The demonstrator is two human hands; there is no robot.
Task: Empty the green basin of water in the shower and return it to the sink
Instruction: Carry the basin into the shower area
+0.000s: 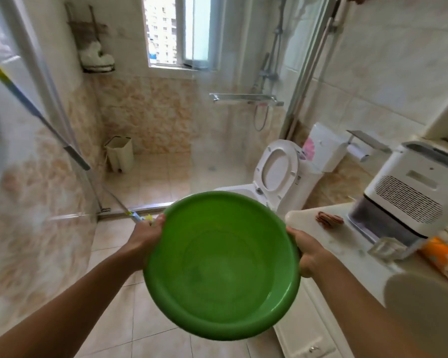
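Note:
I hold a round green basin (221,264) in front of me with both hands, roughly level above the tiled floor. My left hand (146,235) grips its left rim and my right hand (308,251) grips its right rim. Whether clear water lies in the bottom I cannot tell; I see no splashing. The shower area (153,174) lies ahead behind a glass screen (217,151), with its opening on the left. A pale rounded edge at the lower right may be the sink (422,303), set in the white counter.
A toilet (274,177) with its lid up stands just ahead on the right. A white counter (347,244) on the right carries a white appliance (409,192) and an orange packet (445,259). A mop handle (36,115) leans on the left. A small bin (120,156) sits inside the shower.

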